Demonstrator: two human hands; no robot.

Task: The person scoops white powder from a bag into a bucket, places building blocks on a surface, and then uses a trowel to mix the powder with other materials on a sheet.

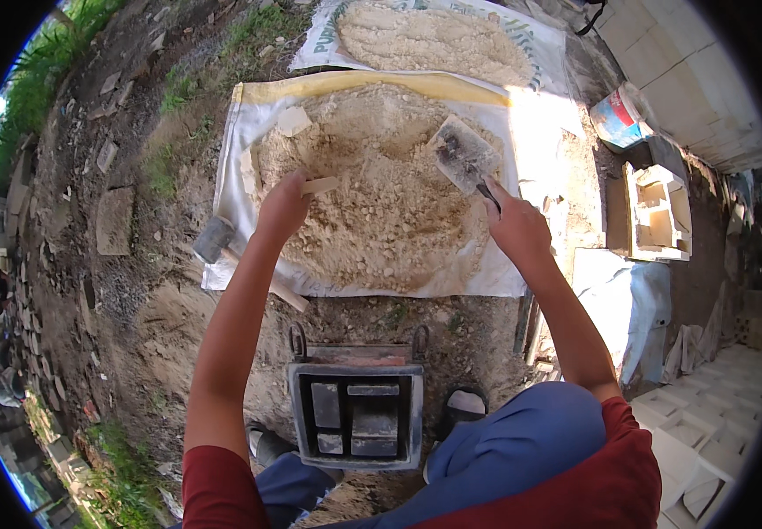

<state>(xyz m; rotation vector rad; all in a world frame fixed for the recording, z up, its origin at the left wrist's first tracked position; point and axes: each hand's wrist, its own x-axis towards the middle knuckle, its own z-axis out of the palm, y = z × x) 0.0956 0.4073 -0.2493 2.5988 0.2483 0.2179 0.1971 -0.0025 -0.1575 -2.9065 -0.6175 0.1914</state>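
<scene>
Grey mould [356, 371], dark blocks [327, 406] inside, white sheet [236, 145] heaped with sand [381, 216]

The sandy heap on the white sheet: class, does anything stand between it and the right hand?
Nothing visible does, apart from the trowel that the right hand holds, its blade at the right side of the heap. The mallet lies away at the sheet's lower left edge.

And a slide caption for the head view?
Right hand holding a trowel, left hand a pale strip, over a sandy heap on white sheeting.
</scene>
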